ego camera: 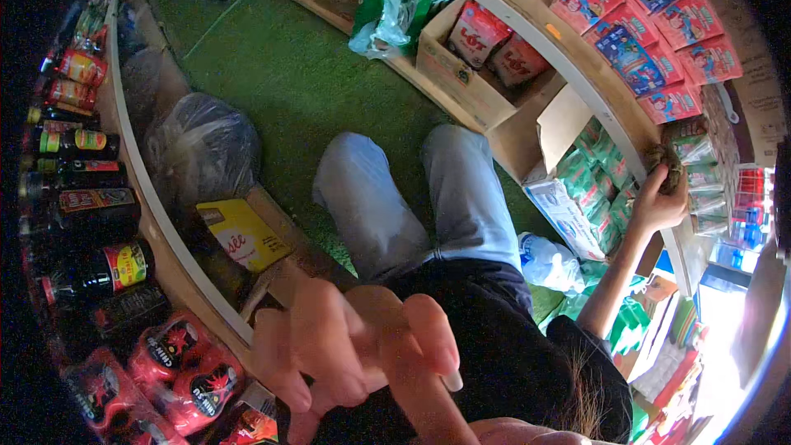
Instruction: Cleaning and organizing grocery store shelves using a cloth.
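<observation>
My right hand [660,201] is at the white edge of the right-hand shelf [612,123], its fingers closed round a crumpled brown cloth-like bundle [662,170]. Red and pink printed packs [649,43] lie farther along that shelf, and small clear-and-green containers [701,179] stand right beside the hand. Very close to the camera, my left hand [352,346] looms large and slightly blurred with bent fingers. Whether it holds anything cannot be told. Below it are my dark top and jeans-clad knees.
Sauce bottles [99,198] and shrink-wrapped red Chin-Su bottles [185,377] line the left shelf. Under it are a filled plastic bag [201,142] and a yellow carton [244,235]. Low at right stand a cardboard box [463,83] of red packs and a box of green packets [593,191].
</observation>
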`<state>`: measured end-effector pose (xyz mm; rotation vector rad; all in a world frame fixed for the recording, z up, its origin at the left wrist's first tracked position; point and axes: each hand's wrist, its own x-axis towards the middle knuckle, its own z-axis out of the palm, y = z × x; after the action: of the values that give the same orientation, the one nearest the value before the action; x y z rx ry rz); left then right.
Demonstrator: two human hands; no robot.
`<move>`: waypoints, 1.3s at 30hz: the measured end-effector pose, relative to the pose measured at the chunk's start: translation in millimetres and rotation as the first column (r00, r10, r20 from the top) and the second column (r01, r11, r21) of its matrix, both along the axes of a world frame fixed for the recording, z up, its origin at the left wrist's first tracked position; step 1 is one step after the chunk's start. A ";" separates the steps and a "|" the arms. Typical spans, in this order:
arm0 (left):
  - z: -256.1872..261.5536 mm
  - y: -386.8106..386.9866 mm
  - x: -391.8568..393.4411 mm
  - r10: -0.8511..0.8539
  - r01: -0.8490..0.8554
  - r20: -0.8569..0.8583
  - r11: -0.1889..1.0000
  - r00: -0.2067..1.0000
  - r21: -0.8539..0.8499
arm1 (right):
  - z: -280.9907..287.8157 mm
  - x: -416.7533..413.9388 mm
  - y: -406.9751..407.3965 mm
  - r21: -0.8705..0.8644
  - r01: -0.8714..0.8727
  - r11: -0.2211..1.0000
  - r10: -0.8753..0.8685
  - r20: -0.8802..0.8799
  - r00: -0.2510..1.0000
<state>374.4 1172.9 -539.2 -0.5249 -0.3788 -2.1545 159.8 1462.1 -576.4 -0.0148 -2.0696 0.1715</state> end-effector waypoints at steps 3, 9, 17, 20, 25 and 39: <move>-7.1 2.1 8.6 -0.055 0.056 -0.048 0.998 0.997 0.020 | -5.5 -2.9 11.2 0.043 0.032 0.999 -0.031 -0.035 0.999; -18.3 -4.1 16.6 -0.178 0.183 -0.082 0.982 0.981 0.051 | -6.8 -6.4 12.8 0.051 0.060 0.997 -0.056 -0.072 0.996; -6.2 11.2 2.2 -0.198 0.195 -0.034 0.977 0.980 -0.084 | -7.8 -11.5 10.4 0.010 0.075 0.997 -0.074 -0.100 0.992; -2.4 -15.9 8.0 -0.192 0.187 -0.024 0.973 0.981 -0.133 | -11.3 -12.5 19.0 0.003 0.125 0.992 -0.124 -0.080 0.989; 4.3 -40.6 18.3 -0.218 0.205 -0.030 0.952 0.976 -0.228 | -13.1 -13.4 24.1 0.031 0.175 0.984 -0.171 -0.086 0.981; 4.0 -61.3 26.5 -0.258 0.255 0.031 0.920 0.966 -0.298 | -14.3 -19.2 25.2 -0.012 0.160 0.987 -0.161 -0.079 0.984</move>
<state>400.9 1111.6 -535.2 -0.7924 -0.6724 -2.3591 140.5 1487.3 -590.7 -0.1756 -1.9784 0.0777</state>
